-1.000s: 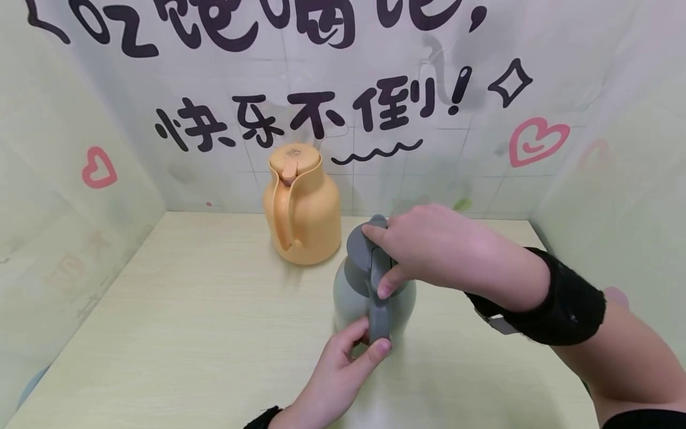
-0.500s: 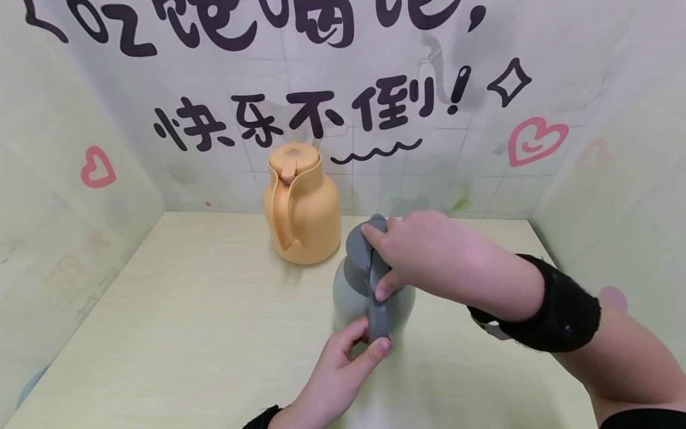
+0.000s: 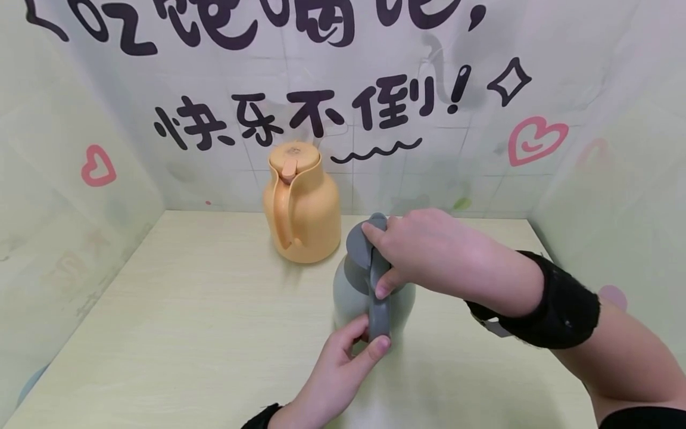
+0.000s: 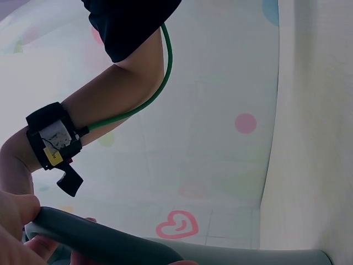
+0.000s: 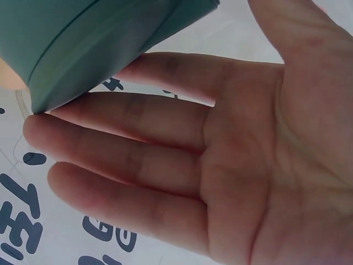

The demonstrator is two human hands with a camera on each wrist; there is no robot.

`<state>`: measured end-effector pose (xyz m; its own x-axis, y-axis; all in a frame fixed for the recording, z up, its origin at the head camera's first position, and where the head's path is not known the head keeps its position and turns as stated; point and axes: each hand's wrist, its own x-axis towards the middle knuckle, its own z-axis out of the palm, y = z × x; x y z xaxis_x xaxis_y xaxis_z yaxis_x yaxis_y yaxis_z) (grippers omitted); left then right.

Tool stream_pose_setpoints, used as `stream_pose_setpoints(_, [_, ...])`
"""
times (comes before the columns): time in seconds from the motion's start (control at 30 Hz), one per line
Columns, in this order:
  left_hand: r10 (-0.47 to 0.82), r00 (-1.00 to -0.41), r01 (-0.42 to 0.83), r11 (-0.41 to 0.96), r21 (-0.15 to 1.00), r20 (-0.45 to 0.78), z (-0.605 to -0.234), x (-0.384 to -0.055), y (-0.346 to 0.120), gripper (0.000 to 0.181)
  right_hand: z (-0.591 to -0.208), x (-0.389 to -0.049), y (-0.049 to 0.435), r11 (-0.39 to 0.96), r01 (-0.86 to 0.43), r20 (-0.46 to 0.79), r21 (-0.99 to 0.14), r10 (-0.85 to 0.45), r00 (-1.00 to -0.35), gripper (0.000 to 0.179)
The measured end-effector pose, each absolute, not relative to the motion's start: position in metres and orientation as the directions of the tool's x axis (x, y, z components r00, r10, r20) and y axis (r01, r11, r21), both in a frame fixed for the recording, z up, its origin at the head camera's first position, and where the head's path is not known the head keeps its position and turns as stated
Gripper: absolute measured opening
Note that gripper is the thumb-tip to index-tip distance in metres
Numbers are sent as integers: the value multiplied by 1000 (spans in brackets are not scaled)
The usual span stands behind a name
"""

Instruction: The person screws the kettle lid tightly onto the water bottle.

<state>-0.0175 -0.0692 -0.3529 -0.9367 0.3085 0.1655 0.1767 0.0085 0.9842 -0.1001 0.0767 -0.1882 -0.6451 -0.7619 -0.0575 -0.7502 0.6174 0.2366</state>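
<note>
A grey-green thermos jug point(image 3: 348, 298) with a darker grey lid point(image 3: 358, 244) and handle stands upright on the table. My left hand point(image 3: 343, 363) holds the lower part of the handle point(image 3: 379, 316) between thumb and fingers; the left wrist view shows it around the grey handle point(image 4: 105, 237). Over the jug's top, my right hand point(image 3: 423, 250) grips the lid, index finger on top and thumb at the handle's upper end. In the right wrist view the other fingers point(image 5: 132, 160) lie fairly straight, near the spout edge point(image 5: 83, 83). The thumb's contact is hidden there.
An orange thermos jug point(image 3: 316, 208) stands behind and to the left, handle facing me. Pale wooden tabletop point(image 3: 187, 328) extends around both jugs. A printed backdrop point(image 3: 214, 179) rises at the rear, with pale side walls point(image 3: 605, 196). A green cable point(image 4: 168, 61) runs along the right arm.
Almost nothing differs. My right hand and wrist dipped slightly about half a second ago and stay on the lid; the left hand and both jugs hold their places.
</note>
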Motion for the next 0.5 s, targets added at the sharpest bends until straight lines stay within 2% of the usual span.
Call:
stream_pose_setpoints(0.27, [312,-930,206,-4,979,197,-354,-17,-71,9,-179,-105,76,676,-723,-180,144,-700,-691,84])
stream_pose_setpoints(0.5, [317,-921,237,-7,971,227,-356,-18,-71,7,-176,-107,82,648,-756,-178,95,-736,-653,82])
